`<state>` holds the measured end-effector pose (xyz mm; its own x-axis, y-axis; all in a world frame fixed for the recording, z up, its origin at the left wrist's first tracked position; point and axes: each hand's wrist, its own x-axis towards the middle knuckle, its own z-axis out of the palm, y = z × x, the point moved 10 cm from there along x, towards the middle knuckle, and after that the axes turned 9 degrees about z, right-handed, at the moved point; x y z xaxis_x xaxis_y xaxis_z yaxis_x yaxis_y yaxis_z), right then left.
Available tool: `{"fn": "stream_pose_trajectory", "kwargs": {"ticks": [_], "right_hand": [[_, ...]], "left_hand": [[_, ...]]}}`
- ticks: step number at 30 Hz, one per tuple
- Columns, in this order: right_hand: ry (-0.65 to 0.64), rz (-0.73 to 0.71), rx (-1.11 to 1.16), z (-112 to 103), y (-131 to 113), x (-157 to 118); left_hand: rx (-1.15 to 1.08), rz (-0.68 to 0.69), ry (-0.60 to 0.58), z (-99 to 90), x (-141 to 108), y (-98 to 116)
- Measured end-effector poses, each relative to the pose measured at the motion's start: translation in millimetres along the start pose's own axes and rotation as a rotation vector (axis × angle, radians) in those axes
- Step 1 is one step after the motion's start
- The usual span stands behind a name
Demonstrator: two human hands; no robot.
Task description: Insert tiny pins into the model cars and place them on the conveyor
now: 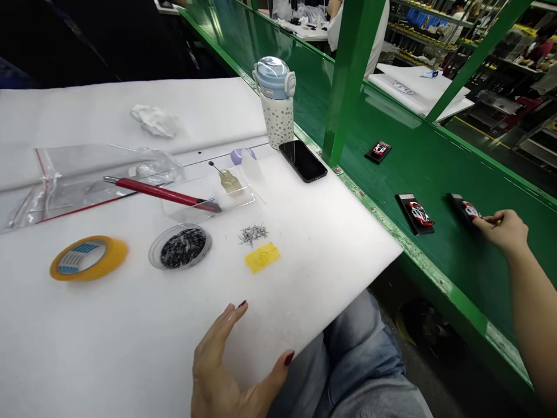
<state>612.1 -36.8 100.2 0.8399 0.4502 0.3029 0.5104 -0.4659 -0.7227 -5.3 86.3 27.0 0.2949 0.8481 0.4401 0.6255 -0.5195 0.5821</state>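
My left hand (230, 366) hovers at the near edge of the white table, fingers spread, holding nothing. Out over the green belt at the right, my right hand (505, 229) has its fingers closed on a small red and white model car (470, 210) on a black base. Two similar model cars on black bases lie on the belt, one nearer (420, 213) and one farther back (379, 149). Beyond my left hand are a yellow tape piece (262, 257), a pile of thin dark pieces (253, 234) and a round clear dish (183, 248) of black bits.
A yellow tape roll (87, 258), a red-handled knife (161, 193), a clear plastic bag (96, 183) and crumpled tissue (155, 120) lie on the table. A dotted bottle (277, 107) stands behind a black phone (303, 161). A green post (352, 75) rises beside the belt.
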Motion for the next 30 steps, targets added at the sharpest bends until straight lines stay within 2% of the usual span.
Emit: {"fn": "stream_pose_trajectory", "kwargs": {"ticks": [2,3,4,6,7,8,10,12,13,15,16,18,20,22,24,25,27,30], "right_hand": [[0.059,-0.050,0.032,5.4,-36.2,-6.9],[0.081,-0.082,0.049,10.7,-59.5,-19.6],[0.073,-0.118,0.066,20.7,-85.4,-39.7],[0.022,-0.219,0.106,48.9,-142.9,-103.1],[-0.125,-0.293,0.116,76.0,-173.3,-144.8],[-0.304,-0.432,0.144,103.7,-206.6,-194.9],[-0.570,-0.597,0.167,143.5,-250.1,-286.1],[-0.721,-0.675,0.102,167.2,-268.7,-339.7],[-0.793,-0.689,0.076,176.7,-272.7,-349.4],[-0.896,-0.696,0.070,195.9,-281.5,-336.5],[-0.899,-0.684,0.086,207.6,-289.0,-316.4],[-0.784,-0.653,0.096,237.1,-312.3,-264.7],[-0.648,-0.657,0.046,274.6,-343.7,-226.0],[-0.571,-0.690,-0.055,311.9,-375.6,-210.1],[-0.546,-0.719,-0.140,334.6,-400.3,-207.9],[-0.527,-0.738,-0.162,336.3,-409.6,-208.8],[-0.467,-0.806,-0.148,319.7,-422.1,-214.0],[-0.381,-0.935,0.052,259.4,-418.2,-234.7]], "left_hand": [[0.020,0.022,0.029,-2.7,3.4,10.0],[0.035,0.055,0.032,-2.6,5.6,17.0],[0.051,0.089,0.032,-2.2,7.5,23.4],[0.073,0.146,0.030,-1.3,8.8,31.8],[0.080,0.155,0.034,-1.7,7.9,32.5],[0.085,0.156,0.030,-1.3,6.0,31.8],[0.111,0.141,-0.015,3.0,0.2,27.4],[0.171,0.118,-0.077,8.7,-5.9,22.9],[0.205,0.107,-0.105,11.3,-8.2,21.2],[0.261,0.110,-0.138,14.2,-9.6,21.8],[0.276,0.124,-0.147,14.8,-8.8,23.9],[0.287,0.151,-0.167,15.0,-5.5,28.4],[0.275,0.165,-0.199,14.8,-2.0,31.1],[0.252,0.157,-0.238,14.0,0.6,30.8],[0.236,0.153,-0.263,12.2,2.6,30.1],[0.235,0.155,-0.271,11.4,3.4,30.2],[0.246,0.168,-0.285,10.9,4.6,30.7],[0.261,0.171,-0.290,11.3,5.4,30.7]]}}
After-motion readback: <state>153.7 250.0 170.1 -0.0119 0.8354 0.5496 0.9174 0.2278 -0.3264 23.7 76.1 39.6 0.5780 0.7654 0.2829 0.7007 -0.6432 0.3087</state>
